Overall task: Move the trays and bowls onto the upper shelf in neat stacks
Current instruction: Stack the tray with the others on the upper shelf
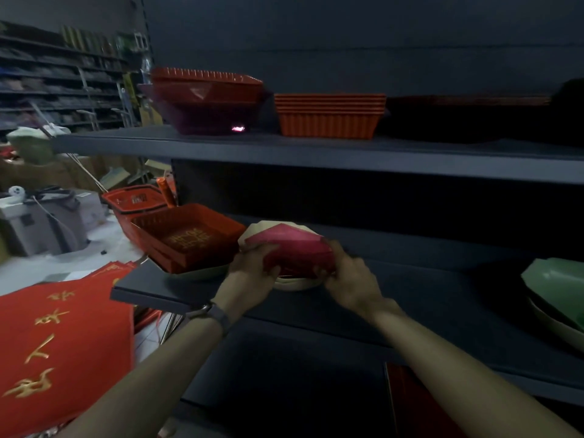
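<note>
A pink faceted bowl (pixel 294 248) sits tilted in a cream bowl (pixel 294 284) on the lower shelf (pixel 442 298). My left hand (pixel 252 267) grips the pink bowl's left side and my right hand (pixel 347 273) grips its right side. To their left a stack of red mesh trays (pixel 186 238) rests on another cream bowl (pixel 202 273). On the upper shelf (pixel 316 153) stand a stack of red and purple bowls (pixel 205 99) and a neat stack of orange ribbed trays (pixel 328 115). A green bowl (pixel 559 286) lies on a cream one at the lower shelf's right end.
Red shopping baskets (pixel 136 199) stand beyond the shelf's left end. Red banners with gold characters (pixel 60 336) lie at the lower left. A grey machine (pixel 44 219) and distant shelving (pixel 63 80) fill the left background. Dark items (pixel 474 118) occupy the upper shelf's right part.
</note>
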The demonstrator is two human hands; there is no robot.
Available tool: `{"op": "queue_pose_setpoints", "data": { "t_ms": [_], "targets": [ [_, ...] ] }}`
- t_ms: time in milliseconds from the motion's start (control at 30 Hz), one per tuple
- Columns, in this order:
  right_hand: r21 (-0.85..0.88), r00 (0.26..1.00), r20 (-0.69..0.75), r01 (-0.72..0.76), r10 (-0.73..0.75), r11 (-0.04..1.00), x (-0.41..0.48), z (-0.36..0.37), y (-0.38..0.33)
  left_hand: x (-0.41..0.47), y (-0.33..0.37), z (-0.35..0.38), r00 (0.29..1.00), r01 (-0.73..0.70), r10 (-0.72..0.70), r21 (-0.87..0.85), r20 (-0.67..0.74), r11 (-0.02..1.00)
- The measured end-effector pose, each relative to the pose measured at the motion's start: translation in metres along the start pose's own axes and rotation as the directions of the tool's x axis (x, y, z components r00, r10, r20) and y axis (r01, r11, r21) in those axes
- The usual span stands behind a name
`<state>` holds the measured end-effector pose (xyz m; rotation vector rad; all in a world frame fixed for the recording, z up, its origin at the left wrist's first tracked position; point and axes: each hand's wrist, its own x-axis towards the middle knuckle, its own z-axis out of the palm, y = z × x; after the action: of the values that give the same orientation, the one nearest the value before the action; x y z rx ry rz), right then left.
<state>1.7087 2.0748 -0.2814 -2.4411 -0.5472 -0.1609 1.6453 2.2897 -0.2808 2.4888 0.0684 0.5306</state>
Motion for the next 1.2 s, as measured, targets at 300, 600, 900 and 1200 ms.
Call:
{"op": "queue_pose_setpoints", "data": {
  "t_ms": [300, 600, 900, 1200],
  "targets": [
    [-0.145, 0.998, 0.011, -0.067, 0.069, 0.987, 0.024, 0.015, 0.01, 0.025, 0.003, 0.028, 0.992, -0.034, 0.044, -0.082, 0.121, 0.996],
    [-0.119, 0.998, -0.058, 0.014, -0.021, 0.993, 0.017, 0.013, 0.017, 0.015, -0.003, 0.029, 0.992, -0.111, 0.118, -0.139, 0.04, 0.984],
    [-0.066, 0.988, -0.117, 0.092, -0.099, 0.994, -0.03, -0.021, 0.025, -0.009, -0.007, 0.008, 0.925, -0.355, 0.349, -0.017, -0.149, 0.935],
    [0.136, 0.983, -0.127, 0.147, -0.13, 0.98, -0.099, -0.071, 0.03, -0.054, 0.015, -0.029, 0.819, -0.554, 0.524, -0.085, -0.236, 0.828]
  ]
}}
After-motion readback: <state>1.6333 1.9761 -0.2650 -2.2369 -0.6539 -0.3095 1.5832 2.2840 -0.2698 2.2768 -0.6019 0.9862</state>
